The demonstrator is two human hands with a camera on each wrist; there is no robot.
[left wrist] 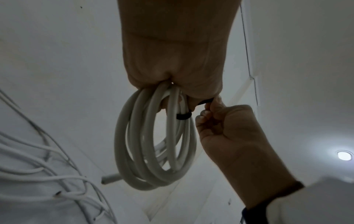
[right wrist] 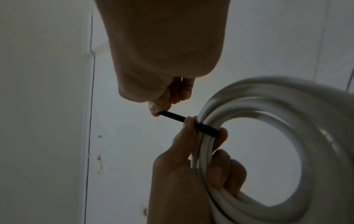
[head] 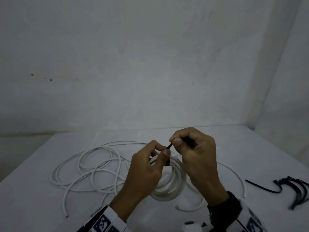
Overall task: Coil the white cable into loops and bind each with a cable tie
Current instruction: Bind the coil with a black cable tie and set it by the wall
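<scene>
Above a white bench [head: 234,148], a person's left hand [head: 147,171] grips a coil of white cable [left wrist: 153,151], fingers [right wrist: 220,171] curled thru the loops. A black cable tie [right wrist: 205,128] circles the bundle just beside the thumb. Right hand [head: 199,159] pinches the tie's free tail btwn thumb & forefinger, held taut. More loose cable [head: 88,168] sprawls at left; spare black ties [head: 297,190] lie at far right.

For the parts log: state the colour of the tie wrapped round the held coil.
Black; the cable tie shows best in the right wrist view.
</scene>
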